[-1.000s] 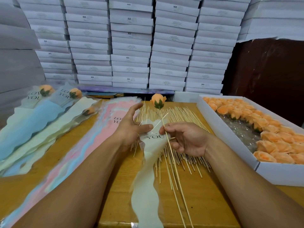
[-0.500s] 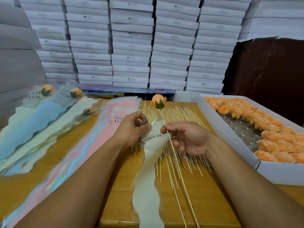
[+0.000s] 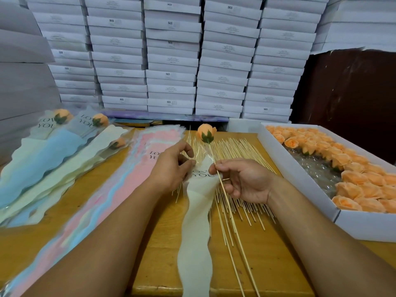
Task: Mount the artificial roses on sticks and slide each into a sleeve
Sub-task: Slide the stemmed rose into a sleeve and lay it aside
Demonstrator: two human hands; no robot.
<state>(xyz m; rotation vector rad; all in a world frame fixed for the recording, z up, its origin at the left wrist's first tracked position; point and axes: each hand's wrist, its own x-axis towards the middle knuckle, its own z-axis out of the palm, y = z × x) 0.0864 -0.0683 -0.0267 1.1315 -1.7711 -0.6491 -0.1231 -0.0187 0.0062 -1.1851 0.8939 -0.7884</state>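
While your left hand [image 3: 173, 166] pinches the clear top edge of the cream sleeve [image 3: 196, 228], your right hand [image 3: 242, 179] pinches the stick [image 3: 230, 213] that carries the orange rose [image 3: 206, 132]. That rose sits above the sleeve's mouth, over the heap of loose sticks [image 3: 237, 155] on the counter [image 3: 276, 262]. Beside your right arm, the white box [image 3: 300, 185] holds more roses.

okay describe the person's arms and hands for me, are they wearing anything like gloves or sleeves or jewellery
Both forearms are bare all the way to the bottom edge of the picture: no sleeves, gloves, watch or bracelets show. The left hand and right hand are bare too. A faint mark on one left finger might be a ring, but it is too small to tell.
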